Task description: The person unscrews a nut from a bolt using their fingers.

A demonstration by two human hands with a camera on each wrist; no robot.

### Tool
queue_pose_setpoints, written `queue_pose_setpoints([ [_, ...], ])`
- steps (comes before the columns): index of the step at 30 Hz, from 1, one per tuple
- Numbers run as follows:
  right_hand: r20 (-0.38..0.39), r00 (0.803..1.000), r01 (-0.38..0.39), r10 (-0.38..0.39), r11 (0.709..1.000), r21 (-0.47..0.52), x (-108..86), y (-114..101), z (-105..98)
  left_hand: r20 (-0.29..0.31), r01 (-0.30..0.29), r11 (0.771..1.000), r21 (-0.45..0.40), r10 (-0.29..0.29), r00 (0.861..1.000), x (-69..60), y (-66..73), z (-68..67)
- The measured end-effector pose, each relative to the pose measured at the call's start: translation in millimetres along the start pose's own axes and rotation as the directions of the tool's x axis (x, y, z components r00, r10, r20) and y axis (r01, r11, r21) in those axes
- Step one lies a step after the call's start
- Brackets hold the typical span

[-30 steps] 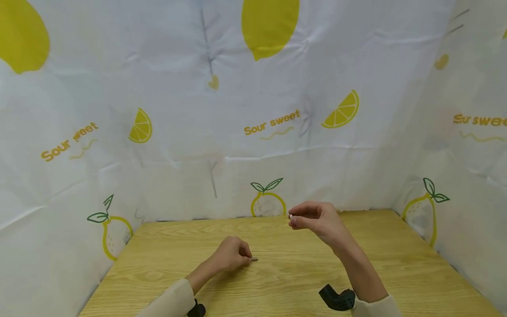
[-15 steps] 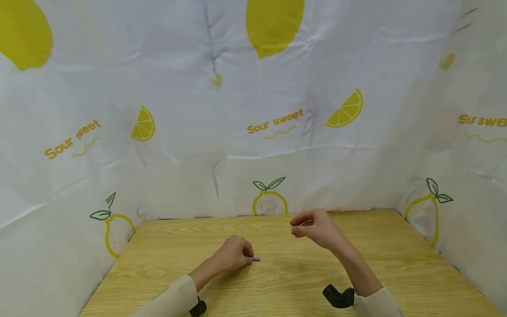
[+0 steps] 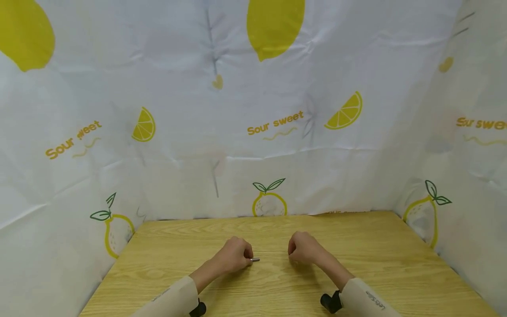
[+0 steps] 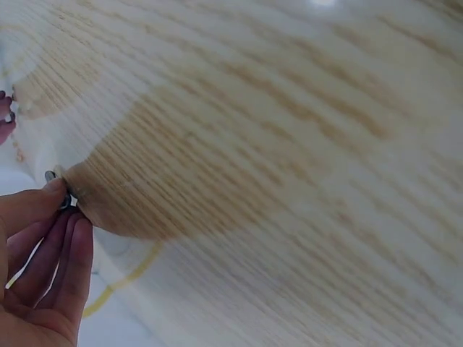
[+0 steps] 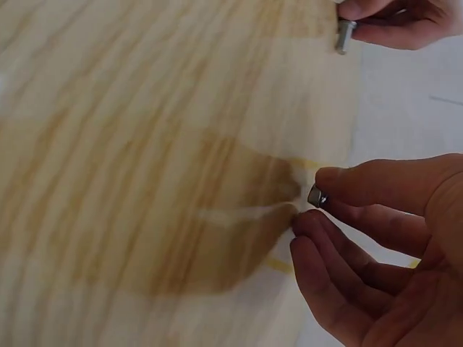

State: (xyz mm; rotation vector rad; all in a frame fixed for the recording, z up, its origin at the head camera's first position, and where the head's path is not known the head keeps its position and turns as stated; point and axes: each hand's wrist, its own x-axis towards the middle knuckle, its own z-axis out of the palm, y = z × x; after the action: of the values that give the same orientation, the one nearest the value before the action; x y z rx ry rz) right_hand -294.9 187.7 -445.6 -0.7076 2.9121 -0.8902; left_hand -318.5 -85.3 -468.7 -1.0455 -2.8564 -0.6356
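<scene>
Low over the table's middle, my left hand (image 3: pixel 235 254) pinches a small silver metal bolt (image 3: pixel 255 259) between thumb and fingers. The bolt (image 5: pixel 345 37) sticks out of the fingertips toward the right in the head view; its other end is covered by the fingers. A short way to the right, my right hand (image 3: pixel 304 248) is lowered near the tabletop. In the right wrist view, the thumb and index finger of the right hand (image 5: pixel 383 238) pinch a small shiny metal nut (image 5: pixel 315 195). The nut is hidden in the head view. Bolt and nut are apart.
Both hands are over a wood-grain table (image 3: pixel 166 281). A white lemon-print sheet (image 3: pixel 186 132) hangs behind it and along both sides. Black wrist devices (image 3: pixel 332 302) sit at the sleeve cuffs.
My right hand has come down from above the table's back edge to near the tabletop, turning so its knuckles face up. The left hand with the bolt has hardly moved.
</scene>
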Motion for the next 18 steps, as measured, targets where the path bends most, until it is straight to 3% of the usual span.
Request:
queue_pose_setpoints([
  [11,0.004,1.0,0.019,-0.019,0.997,-0.074,-0.2,2,6,0.017,0.007,1.0,0.006,-0.007,1.0,-0.3,3.5,0.9],
  [15,-0.001,1.0,-0.01,0.01,0.996,-0.085,-3.6,3,-6,0.052,0.048,0.998,-0.032,-0.046,0.998,-1.9,-1.9,-5.4],
  [18,-0.035,0.998,-0.048,0.044,0.994,-0.099,-6.9,9,-22,0.053,0.086,0.996,-0.028,-0.085,0.995,-6.5,-13.6,-15.5],
])
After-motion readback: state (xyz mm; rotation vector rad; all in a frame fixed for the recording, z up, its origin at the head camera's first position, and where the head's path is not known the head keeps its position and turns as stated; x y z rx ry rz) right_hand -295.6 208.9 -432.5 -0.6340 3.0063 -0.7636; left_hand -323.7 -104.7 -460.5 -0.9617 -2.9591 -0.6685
